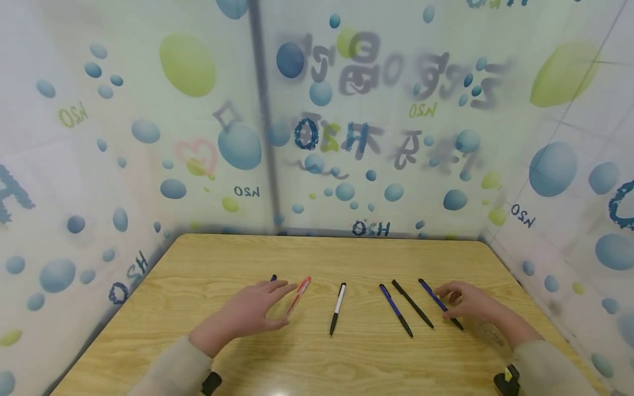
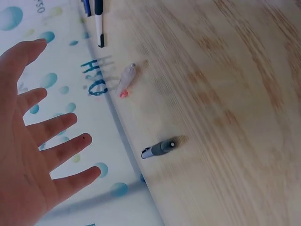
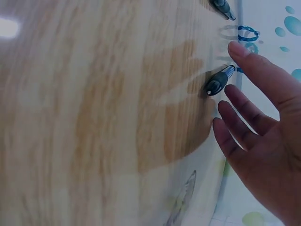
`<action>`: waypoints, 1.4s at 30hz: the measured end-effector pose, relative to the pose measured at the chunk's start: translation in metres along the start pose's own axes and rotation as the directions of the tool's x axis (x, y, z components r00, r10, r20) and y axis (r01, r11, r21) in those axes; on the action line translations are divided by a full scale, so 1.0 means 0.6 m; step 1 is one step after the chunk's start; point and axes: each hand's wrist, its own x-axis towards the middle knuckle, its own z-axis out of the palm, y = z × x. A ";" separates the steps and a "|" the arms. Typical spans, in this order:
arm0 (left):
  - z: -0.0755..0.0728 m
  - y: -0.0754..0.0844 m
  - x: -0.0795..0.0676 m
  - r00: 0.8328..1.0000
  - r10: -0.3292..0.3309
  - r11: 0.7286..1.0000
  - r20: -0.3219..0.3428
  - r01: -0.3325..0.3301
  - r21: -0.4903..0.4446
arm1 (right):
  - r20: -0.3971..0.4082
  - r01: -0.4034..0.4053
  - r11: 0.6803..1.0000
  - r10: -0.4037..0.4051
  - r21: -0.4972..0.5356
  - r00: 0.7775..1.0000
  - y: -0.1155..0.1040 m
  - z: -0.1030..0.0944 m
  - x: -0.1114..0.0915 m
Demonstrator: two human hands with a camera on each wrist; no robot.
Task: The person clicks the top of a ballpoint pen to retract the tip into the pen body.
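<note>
My left hand (image 1: 247, 311) is spread over the table's left part, its fingers straight and holding nothing. Beside its fingertips lies a red pen (image 1: 299, 296) with a clear barrel, and a blue pen (image 1: 273, 278) is mostly hidden behind the hand. In the left wrist view that same blue pen shows its dark grip (image 2: 162, 148). My right hand (image 1: 470, 303) hovers at the rightmost blue pen (image 1: 440, 302). In the right wrist view its thumb and fingers stand apart, with the dark end of the pen (image 3: 220, 82) in front of the gap.
Between the hands lie a white pen (image 1: 339, 305) with black ends, another blue pen (image 1: 394, 308) and a black pen (image 1: 413, 304). The wooden table (image 1: 277, 363) ends at a patterned curtain (image 1: 327, 214) behind and on both sides.
</note>
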 end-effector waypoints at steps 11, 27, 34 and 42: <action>0.008 0.025 0.018 0.996 0.080 0.996 0.025 -0.081 0.042 | 0.098 0.012 1.000 -0.009 -0.023 0.995 0.022 -0.006 0.013; 0.020 0.064 0.050 0.984 0.160 0.987 0.077 -0.160 -0.006 | 0.197 0.021 1.000 -0.019 -0.009 0.980 0.013 -0.013 0.025; 0.027 0.084 0.065 0.979 0.165 0.986 0.122 -0.161 -0.039 | 0.208 0.029 0.998 -0.017 -0.058 0.978 0.010 -0.014 0.031; 0.040 0.099 0.082 0.975 0.183 0.979 0.126 -0.169 -0.109 | 0.222 -0.072 0.997 0.080 -0.041 0.972 -0.013 -0.012 0.035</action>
